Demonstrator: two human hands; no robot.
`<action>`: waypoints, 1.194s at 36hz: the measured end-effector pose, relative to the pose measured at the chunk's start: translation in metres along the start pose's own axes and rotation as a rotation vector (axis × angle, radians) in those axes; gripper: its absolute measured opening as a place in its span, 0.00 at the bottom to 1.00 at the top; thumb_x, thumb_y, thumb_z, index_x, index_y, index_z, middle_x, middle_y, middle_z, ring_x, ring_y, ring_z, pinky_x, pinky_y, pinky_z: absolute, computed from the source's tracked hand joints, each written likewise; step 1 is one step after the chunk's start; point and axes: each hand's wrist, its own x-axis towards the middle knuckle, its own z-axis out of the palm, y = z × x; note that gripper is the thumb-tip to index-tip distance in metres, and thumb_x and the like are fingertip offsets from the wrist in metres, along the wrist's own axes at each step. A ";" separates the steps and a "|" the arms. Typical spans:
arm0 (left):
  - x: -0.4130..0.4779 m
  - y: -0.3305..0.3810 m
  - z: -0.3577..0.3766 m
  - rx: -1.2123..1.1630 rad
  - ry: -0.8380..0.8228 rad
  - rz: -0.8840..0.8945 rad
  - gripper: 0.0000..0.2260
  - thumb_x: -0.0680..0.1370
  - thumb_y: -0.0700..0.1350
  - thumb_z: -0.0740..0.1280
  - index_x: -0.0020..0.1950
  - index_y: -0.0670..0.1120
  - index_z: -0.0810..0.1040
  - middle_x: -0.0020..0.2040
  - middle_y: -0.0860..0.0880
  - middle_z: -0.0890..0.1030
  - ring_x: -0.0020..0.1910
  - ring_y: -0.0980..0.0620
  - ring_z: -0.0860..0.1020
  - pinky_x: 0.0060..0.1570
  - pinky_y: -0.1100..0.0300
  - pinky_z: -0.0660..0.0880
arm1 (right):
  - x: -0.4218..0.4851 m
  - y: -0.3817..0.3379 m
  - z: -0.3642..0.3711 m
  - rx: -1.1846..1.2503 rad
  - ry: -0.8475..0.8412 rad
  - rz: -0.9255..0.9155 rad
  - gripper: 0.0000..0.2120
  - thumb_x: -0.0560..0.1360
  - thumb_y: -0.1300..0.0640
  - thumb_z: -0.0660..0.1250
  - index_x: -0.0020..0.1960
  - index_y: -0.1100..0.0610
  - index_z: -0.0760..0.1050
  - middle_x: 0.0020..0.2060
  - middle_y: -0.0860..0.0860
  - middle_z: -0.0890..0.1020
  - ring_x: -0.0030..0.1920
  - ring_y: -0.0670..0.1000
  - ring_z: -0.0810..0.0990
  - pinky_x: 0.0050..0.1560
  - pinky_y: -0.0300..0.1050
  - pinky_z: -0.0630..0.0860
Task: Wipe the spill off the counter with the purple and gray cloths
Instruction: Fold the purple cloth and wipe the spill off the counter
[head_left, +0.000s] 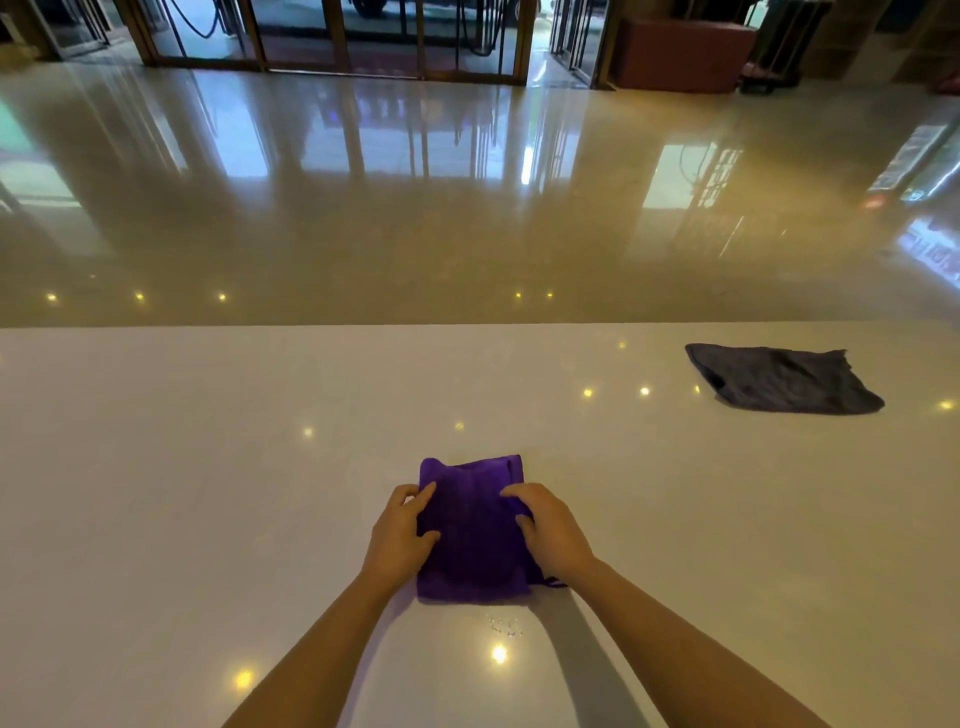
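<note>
A folded purple cloth (475, 540) lies flat on the white counter (208, 467), near its middle. My left hand (400, 530) grips the cloth's left edge, fingers curled over it. My right hand (550, 530) grips the right edge the same way. A small patch of clear droplets, the spill (504, 625), sits just in front of the cloth, between my forearms. A gray cloth (784, 382) lies spread out at the far right of the counter, well away from both hands.
The counter's far edge (467, 326) runs straight across the view. Beyond it lies a glossy tiled floor (415, 208) with glass doors (332, 36) at the back. Ceiling lights reflect as bright spots on the counter.
</note>
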 end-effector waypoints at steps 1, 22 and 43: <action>0.002 0.004 -0.001 -0.006 0.005 0.020 0.26 0.76 0.36 0.63 0.72 0.47 0.60 0.70 0.45 0.65 0.65 0.48 0.69 0.63 0.60 0.69 | 0.001 0.001 -0.004 -0.003 0.017 -0.012 0.16 0.78 0.64 0.57 0.64 0.55 0.70 0.63 0.53 0.74 0.61 0.52 0.74 0.58 0.32 0.66; 0.078 0.149 0.049 0.030 0.021 0.150 0.24 0.78 0.39 0.59 0.73 0.46 0.56 0.71 0.47 0.65 0.62 0.47 0.73 0.59 0.58 0.73 | 0.033 0.070 -0.151 -0.206 0.088 0.016 0.24 0.81 0.60 0.52 0.75 0.53 0.51 0.72 0.51 0.66 0.66 0.53 0.71 0.61 0.39 0.70; 0.216 0.266 0.146 0.190 0.017 0.111 0.27 0.77 0.35 0.58 0.74 0.47 0.53 0.75 0.47 0.57 0.66 0.45 0.70 0.62 0.54 0.72 | 0.135 0.209 -0.269 -0.258 0.017 -0.075 0.30 0.77 0.69 0.54 0.75 0.52 0.51 0.76 0.48 0.54 0.69 0.54 0.67 0.63 0.44 0.70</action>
